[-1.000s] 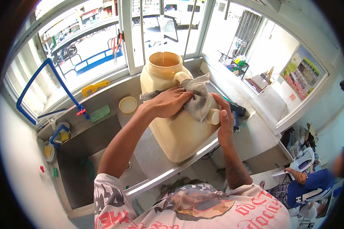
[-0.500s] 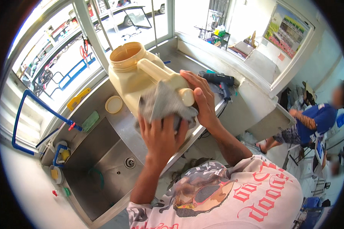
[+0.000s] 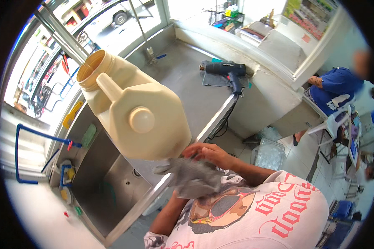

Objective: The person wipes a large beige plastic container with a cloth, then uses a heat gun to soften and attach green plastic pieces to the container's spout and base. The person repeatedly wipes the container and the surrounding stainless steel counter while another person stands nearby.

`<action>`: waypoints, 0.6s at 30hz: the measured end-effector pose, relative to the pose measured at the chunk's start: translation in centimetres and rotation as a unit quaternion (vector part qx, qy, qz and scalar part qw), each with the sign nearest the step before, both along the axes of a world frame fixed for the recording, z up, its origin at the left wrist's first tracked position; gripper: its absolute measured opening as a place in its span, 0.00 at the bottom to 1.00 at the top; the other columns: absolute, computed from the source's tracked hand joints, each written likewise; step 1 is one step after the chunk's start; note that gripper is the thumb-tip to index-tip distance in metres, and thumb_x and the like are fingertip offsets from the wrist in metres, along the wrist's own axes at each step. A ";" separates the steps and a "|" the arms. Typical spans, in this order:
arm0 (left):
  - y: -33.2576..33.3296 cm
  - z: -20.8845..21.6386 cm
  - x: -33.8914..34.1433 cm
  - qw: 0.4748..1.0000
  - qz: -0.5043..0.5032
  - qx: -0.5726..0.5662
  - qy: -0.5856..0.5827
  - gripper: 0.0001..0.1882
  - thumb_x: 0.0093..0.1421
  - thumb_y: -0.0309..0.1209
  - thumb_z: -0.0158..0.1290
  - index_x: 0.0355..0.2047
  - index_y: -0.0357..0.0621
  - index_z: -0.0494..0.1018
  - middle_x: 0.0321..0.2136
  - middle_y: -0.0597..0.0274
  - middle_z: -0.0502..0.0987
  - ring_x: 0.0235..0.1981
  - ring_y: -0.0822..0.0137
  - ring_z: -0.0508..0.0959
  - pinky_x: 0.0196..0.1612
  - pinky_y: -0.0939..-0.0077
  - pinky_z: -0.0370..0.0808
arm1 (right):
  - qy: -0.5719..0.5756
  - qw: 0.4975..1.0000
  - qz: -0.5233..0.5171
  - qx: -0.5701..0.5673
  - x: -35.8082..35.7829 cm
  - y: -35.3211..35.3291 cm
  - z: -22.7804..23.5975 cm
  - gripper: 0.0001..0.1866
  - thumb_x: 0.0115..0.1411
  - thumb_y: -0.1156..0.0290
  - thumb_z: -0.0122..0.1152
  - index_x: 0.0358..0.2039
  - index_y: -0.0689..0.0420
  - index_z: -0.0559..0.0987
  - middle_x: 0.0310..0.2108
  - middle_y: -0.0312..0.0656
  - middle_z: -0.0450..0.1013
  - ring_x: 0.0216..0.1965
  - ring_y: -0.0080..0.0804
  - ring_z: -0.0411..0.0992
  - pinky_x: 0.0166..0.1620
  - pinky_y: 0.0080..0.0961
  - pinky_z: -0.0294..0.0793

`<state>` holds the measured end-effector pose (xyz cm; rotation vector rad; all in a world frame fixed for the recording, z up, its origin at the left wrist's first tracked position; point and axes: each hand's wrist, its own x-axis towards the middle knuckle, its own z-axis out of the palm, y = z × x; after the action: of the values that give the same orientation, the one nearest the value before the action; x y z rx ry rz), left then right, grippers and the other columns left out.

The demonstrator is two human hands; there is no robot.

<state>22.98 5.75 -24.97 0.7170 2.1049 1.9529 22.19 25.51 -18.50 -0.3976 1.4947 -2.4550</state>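
Large cream plastic jug at a steel counter, its uncapped mouth on the side away from the person. Just below the jug's near edge is a blurred gray cloth. The right hand is beside that edge, fingers bent; whether they grip the cloth cannot be told. The left hand is mostly behind the cloth, fingers hidden. Right of the jug lies a black hot-air gun; to its left, a sink.
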 end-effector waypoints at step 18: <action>5.1 26.1 -9.0 0.857 0.495 -0.062 0.125 0.35 0.69 0.52 0.41 0.66 0.36 0.60 0.63 0.48 0.65 0.62 0.53 0.68 0.63 0.60 0.65 | 0.370 0.919 -0.138 0.000 -13.8 -0.2 10.3 0.30 0.60 0.54 0.63 0.60 0.52 0.70 0.64 0.46 0.62 0.67 0.44 0.59 0.66 0.44 0.59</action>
<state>13.98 10.83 1.10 -0.2693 3.1218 2.1416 8.42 25.26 -8.23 -1.3152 1.9206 -2.6604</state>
